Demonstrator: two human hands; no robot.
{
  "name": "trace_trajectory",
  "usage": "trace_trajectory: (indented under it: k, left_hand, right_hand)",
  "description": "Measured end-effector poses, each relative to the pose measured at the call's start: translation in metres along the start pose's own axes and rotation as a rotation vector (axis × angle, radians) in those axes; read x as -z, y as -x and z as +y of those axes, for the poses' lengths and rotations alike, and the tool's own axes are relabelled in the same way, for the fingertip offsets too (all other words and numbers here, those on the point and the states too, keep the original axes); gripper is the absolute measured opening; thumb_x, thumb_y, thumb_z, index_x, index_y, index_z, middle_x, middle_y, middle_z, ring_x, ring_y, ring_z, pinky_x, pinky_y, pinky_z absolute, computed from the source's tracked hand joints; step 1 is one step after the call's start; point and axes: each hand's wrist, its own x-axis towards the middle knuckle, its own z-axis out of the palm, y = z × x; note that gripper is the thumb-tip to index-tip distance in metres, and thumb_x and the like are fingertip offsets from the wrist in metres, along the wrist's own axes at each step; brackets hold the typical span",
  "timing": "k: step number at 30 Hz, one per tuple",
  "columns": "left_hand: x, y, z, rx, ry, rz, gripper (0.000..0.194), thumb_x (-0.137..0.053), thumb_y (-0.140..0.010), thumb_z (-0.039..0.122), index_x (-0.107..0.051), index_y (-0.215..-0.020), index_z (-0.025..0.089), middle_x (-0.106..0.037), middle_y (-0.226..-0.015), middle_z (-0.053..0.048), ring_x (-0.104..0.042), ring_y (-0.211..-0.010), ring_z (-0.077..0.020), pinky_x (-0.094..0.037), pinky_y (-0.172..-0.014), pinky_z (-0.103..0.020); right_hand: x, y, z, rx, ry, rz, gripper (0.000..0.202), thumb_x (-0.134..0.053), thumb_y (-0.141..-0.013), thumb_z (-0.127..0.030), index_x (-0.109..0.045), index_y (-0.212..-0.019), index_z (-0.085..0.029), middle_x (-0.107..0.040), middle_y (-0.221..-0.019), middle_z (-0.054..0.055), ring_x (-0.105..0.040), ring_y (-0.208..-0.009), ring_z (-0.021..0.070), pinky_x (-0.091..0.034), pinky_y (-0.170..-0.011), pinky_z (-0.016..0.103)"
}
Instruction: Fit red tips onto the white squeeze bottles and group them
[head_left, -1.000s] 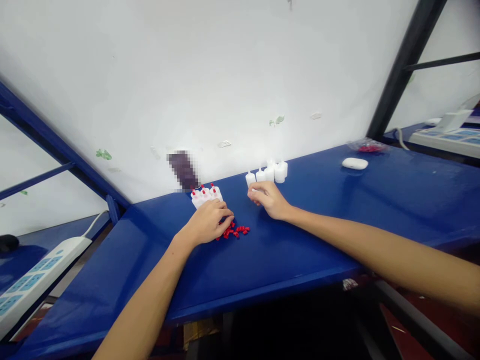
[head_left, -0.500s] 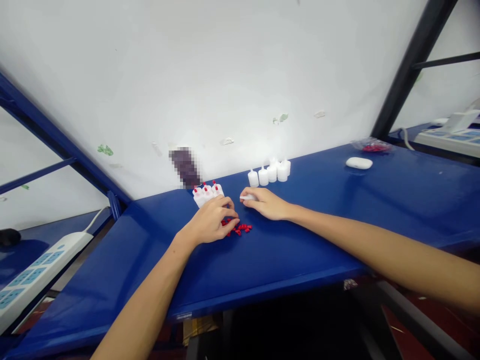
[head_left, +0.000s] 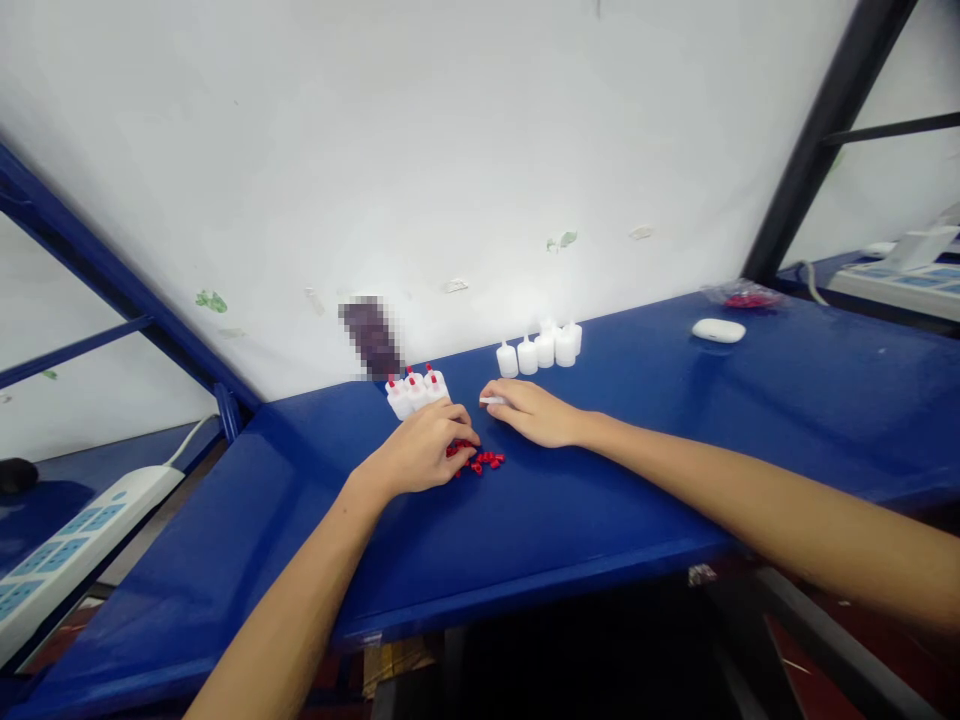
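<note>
My left hand [head_left: 431,450] is over a pile of small red caps [head_left: 489,460], its thumb and fingertips closed in a pinch on a red cap at the pile's edge. My right hand [head_left: 531,410] holds a white dropper bottle [head_left: 493,400] on its side, with the thin nozzle pointing left; the palm hides most of its body. Just behind my left hand stand several white bottles with red caps [head_left: 409,393] on their nozzles. Farther back, beyond my right hand, several uncapped white bottles [head_left: 528,356] stand in a group.
The blue table [head_left: 600,510] meets a white wall. A pixelated dark object [head_left: 371,338] leans there. At the right lie a white rounded case [head_left: 718,330] and a clear bag with red pieces [head_left: 750,296]. A power strip [head_left: 67,545] is at the left, beyond a blue metal frame.
My left thumb and fingers have closed together over the red caps, shifting slightly right. My right hand stays nearly in place, with less of the white bottle showing.
</note>
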Motion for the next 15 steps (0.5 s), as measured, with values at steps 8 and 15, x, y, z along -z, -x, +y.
trace_trajectory:
  k: [8,15]
  left_hand:
    - [-0.013,-0.002,-0.006,-0.031,0.025,0.077,0.020,-0.054,-0.090,0.013,-0.072,-0.097,0.020,-0.069,-0.091,-0.005,-0.061,-0.088,-0.0178,-0.048,-0.083,-0.032]
    - [-0.018,-0.005,-0.009,-0.083,0.125,0.430,0.020,-0.052,-0.093,0.013,-0.067,-0.105,0.019,-0.066,-0.096,-0.004,-0.063,-0.086,-0.0132,-0.051,-0.080,-0.026]
  right_hand:
    - [-0.001,0.001,-0.002,0.052,0.005,0.001,0.021,-0.040,-0.097,-0.026,-0.057,-0.104,-0.017,-0.063,-0.099,0.008,-0.058,-0.093,0.0209,-0.042,-0.085,0.034]
    - [-0.002,0.001,-0.003,0.070,0.046,0.016,0.020,-0.039,-0.095,-0.024,-0.057,-0.101,-0.017,-0.062,-0.095,0.007,-0.056,-0.087,0.0206,-0.041,-0.081,0.034]
